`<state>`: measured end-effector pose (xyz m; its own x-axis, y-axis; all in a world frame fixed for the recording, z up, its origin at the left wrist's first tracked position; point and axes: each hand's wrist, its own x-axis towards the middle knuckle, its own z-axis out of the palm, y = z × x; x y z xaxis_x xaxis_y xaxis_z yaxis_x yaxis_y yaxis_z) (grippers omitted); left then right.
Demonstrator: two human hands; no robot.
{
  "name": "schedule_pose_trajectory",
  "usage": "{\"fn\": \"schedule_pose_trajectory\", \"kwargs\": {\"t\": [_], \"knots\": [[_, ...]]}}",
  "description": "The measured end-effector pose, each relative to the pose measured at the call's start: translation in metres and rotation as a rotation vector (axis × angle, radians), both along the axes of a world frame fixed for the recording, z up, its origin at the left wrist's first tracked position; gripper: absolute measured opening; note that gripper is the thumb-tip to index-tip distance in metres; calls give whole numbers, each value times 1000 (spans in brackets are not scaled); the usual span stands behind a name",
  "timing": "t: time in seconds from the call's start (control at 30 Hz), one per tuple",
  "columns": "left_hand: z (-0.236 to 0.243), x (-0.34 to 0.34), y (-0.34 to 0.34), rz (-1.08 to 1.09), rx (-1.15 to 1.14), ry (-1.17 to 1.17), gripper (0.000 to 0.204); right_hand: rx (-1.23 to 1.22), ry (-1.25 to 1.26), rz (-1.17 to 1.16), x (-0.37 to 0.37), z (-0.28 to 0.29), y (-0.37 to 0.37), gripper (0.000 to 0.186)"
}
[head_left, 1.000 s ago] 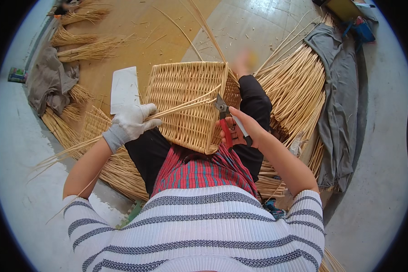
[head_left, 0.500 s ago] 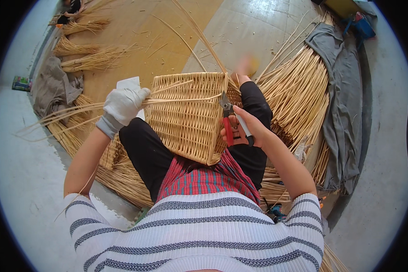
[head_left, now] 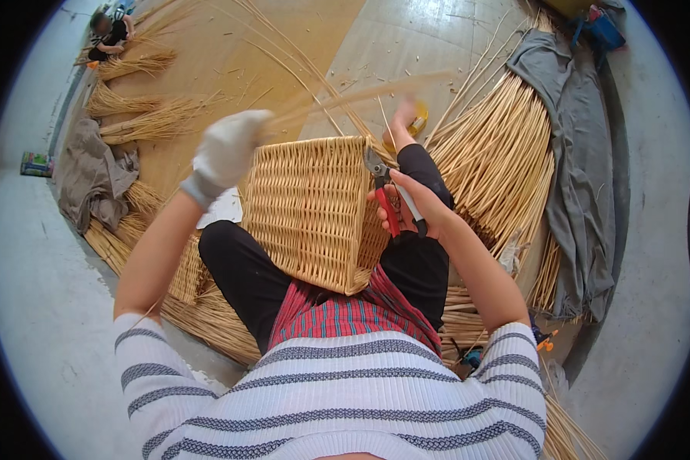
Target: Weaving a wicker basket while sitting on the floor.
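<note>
A woven wicker basket [head_left: 303,211] rests tilted on my lap, between my knees. My right hand [head_left: 423,201] is closed round a pair of pruning shears [head_left: 391,211] with one red and one pale handle, their blades at the basket's upper right corner. Above the basket's upper left corner is my left hand [head_left: 226,149], raised and wearing a white glove. It grips a few wicker strands [head_left: 360,93], blurred by motion, that reach across to the right above the basket. Its fingers are smeared and partly hidden.
A large bundle of wicker rods [head_left: 498,153] lies to the right, partly under a grey cloth [head_left: 571,222]. More bundles [head_left: 149,123] and another grey cloth [head_left: 92,176] are on the left. Loose strands [head_left: 307,61] lie ahead. A person [head_left: 111,38] sits at the far left.
My left hand has risen, and the strands in it have swung from pointing left to pointing right above the basket. The shears stay near the basket's corner.
</note>
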<state>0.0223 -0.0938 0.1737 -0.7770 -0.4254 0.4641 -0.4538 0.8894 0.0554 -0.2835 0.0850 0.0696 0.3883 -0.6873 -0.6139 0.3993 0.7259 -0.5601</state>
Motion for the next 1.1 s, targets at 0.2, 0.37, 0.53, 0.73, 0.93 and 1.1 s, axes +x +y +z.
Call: {"fn": "schedule_pose_trajectory", "kwargs": {"t": [0.2, 0.37, 0.53, 0.73, 0.93, 1.1], "knots": [[-31, -114, -12, 2, 122, -51, 21, 37, -69, 29, 0, -2, -25, 64], [-35, -129, -3, 9, 499, -8, 31, 115, 40, 4, 3, 23, -27, 62], [-21, -117, 26, 161, 51, -692, 16, 99, 163, -51, -5, 15, -31, 59], [-26, 36, 4, 292, 417, -177, 23, -27, 182, -99, 9, 17, 9, 50], [43, 200, 1, 241, -312, -124, 16, 121, -36, -395, -5, -43, 65, 30], [44, 339, 80, 705, -353, -164, 19, 4, 153, -535, 7, -85, 32, 20]]}}
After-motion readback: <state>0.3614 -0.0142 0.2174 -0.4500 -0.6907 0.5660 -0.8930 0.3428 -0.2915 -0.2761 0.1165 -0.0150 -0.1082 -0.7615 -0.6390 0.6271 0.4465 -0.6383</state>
